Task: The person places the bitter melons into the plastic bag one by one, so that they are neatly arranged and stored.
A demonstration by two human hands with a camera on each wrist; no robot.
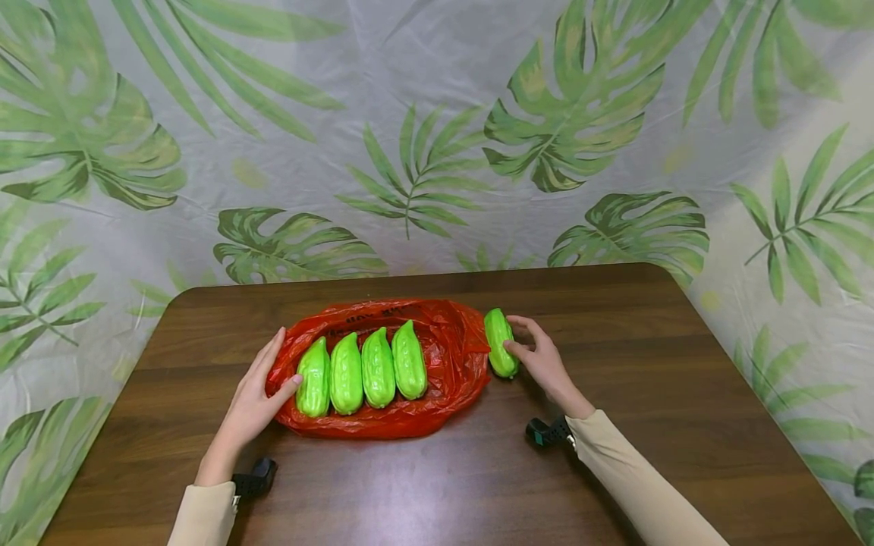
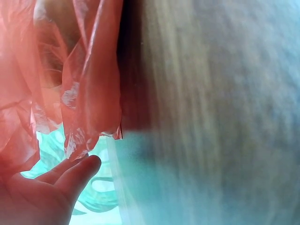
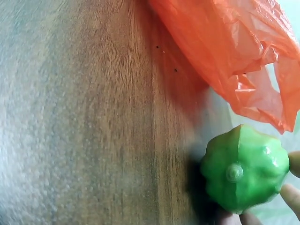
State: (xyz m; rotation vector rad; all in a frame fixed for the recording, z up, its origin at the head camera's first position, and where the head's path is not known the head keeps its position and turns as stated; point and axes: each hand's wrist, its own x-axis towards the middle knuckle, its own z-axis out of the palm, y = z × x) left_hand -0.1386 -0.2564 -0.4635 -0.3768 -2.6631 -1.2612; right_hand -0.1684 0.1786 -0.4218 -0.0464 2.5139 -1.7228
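Observation:
My right hand (image 1: 542,360) pinches a bright green bitter melon (image 1: 501,345) between thumb and fingers, just past the right end of a red plastic bag (image 1: 454,364). In the right wrist view the ridged, rounded end of this bitter melon (image 3: 236,171) faces the camera, with fingertips at its sides. My left hand (image 1: 253,398) rests against the bag's left edge, fingers extended along the outside and thumb over the rim beside the leftmost melon (image 1: 313,379). Several bitter melons (image 1: 378,368) lie side by side on the opened bag. In the left wrist view, hanging red film (image 2: 93,84) hides them.
A brown wooden table (image 1: 410,485) bears the bag and melons. Behind it hangs a pale cloth (image 1: 423,91) printed with green leaves. Dark wrist cameras (image 1: 546,432) sit at both cuffs. Loose bag film (image 3: 248,56) sticks up close to the right hand's melon.

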